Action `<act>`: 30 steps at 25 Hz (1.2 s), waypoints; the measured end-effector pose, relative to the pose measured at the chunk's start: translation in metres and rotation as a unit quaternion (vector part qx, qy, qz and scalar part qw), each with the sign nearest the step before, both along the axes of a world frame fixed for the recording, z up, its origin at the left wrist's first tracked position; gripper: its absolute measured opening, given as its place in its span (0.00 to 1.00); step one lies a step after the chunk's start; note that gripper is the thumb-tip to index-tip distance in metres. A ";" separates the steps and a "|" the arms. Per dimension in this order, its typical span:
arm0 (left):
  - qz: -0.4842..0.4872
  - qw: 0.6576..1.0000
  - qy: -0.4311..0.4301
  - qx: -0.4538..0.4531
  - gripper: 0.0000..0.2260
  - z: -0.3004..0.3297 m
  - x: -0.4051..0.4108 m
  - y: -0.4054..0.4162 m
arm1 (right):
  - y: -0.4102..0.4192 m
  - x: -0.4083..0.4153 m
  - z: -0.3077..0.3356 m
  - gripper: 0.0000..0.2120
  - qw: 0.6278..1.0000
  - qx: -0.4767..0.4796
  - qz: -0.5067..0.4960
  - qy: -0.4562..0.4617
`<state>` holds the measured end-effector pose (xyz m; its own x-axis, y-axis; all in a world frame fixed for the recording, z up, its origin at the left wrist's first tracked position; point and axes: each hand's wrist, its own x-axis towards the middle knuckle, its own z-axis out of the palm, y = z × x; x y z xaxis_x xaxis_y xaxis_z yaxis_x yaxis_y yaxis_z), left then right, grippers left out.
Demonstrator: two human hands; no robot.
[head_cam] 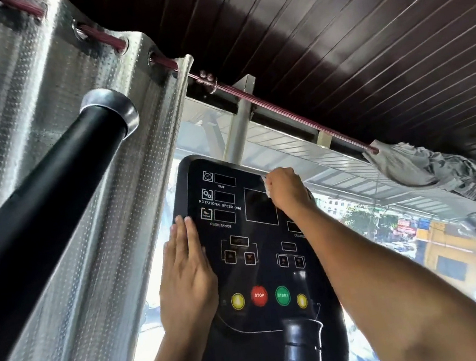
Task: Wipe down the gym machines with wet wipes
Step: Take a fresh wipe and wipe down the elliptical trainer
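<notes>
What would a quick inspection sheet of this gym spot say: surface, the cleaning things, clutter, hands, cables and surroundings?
Surface: black console panel, displays dark, labelled TIME, ROTATIONAL SPEED, RESISTANCE; red STOP button, green START button, two yellow buttons beside them.
Job's things: white wet wipe, only a scrap showing under the right hand, at the panel's upper right.
Clutter: grey cloth bunched on the curtain rod's right end.
Hands: left hand flat against the panel's left edge, fingers straight; right hand curled over the wipe.
Cables: nothing seen.
Surroundings: silver curtain on a red rod, black handlebar at left, dark slatted ceiling, bright street outside.
</notes>
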<state>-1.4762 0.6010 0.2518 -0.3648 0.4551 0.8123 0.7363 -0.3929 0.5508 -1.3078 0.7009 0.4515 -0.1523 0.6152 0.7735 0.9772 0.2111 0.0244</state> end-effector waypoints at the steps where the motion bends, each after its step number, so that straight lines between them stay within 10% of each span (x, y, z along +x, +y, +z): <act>1: 0.000 1.000 0.002 0.001 0.27 0.000 0.000 0.002 | -0.008 -0.013 -0.001 0.12 0.999 -0.001 0.032 -0.029; 6: 0.010 1.000 0.000 0.011 0.31 -0.002 0.001 -0.001 | -0.055 -0.005 -0.052 0.04 0.966 -0.077 0.171 -0.176; 14: -0.006 1.000 -0.020 0.023 0.31 -0.004 0.001 0.006 | 0.002 0.002 -0.004 0.10 0.999 0.017 0.016 0.025; 24: -0.025 0.999 -0.017 0.018 0.27 -0.001 0.000 0.002 | -0.053 0.002 -0.048 0.06 0.957 -0.058 0.217 -0.186; 30: -0.010 1.000 0.008 0.002 0.27 -0.002 0.002 -0.003 | -0.009 -0.053 0.013 0.05 0.981 0.009 0.191 -0.013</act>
<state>-1.4741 0.5976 0.2503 -0.3427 0.4584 0.8200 0.7371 -0.4100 0.5372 -1.3607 0.6915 0.4647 -0.3895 0.4960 0.7761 0.8257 0.5614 0.0557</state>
